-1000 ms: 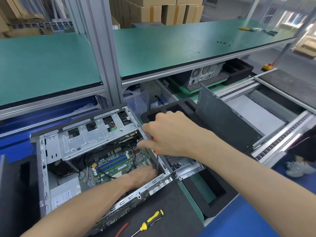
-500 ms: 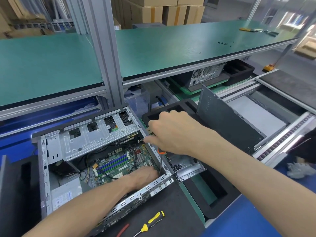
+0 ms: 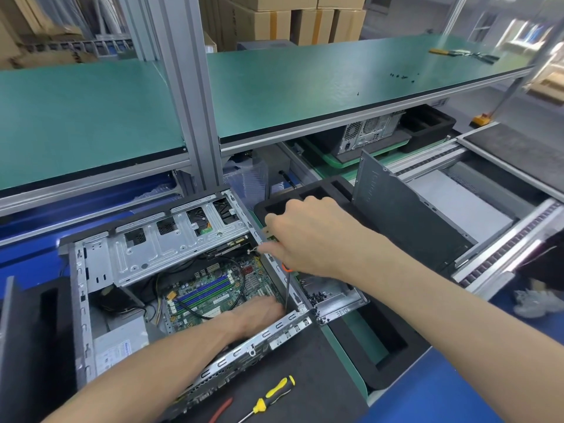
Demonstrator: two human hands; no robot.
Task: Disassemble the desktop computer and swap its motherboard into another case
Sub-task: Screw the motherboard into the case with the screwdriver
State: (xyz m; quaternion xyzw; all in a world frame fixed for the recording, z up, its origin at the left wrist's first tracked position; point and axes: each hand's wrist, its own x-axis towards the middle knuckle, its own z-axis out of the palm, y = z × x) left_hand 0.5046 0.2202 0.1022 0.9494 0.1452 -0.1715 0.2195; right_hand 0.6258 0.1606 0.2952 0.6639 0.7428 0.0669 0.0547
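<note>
Reaching into the open computer case (image 3: 91,300), my left hand (image 3: 259,309) lies low at the near right corner, on or just above the motherboard (image 3: 213,288); I cannot tell how its fingers are set, since the case rim hides them. My right hand (image 3: 308,236) hovers over the case's right wall, its fingers curled round a screwdriver with an orange handle (image 3: 286,267), whose thin shaft runs down inside the wall to a spot just beside the left hand. The motherboard sits flat on the case floor, green, with blue memory slots and a black cable looped across it. A silver drive cage (image 3: 171,242) spans the far part of the case. Just right of the case lies a small metal tray (image 3: 338,300) with dark screws in it. On the dark worktop mat near me lies a yellow-handled screwdriver (image 3: 268,398), with a red-handled tool (image 3: 221,410) beside it. A grey side panel (image 3: 406,215) stands tilted to the right.
</note>
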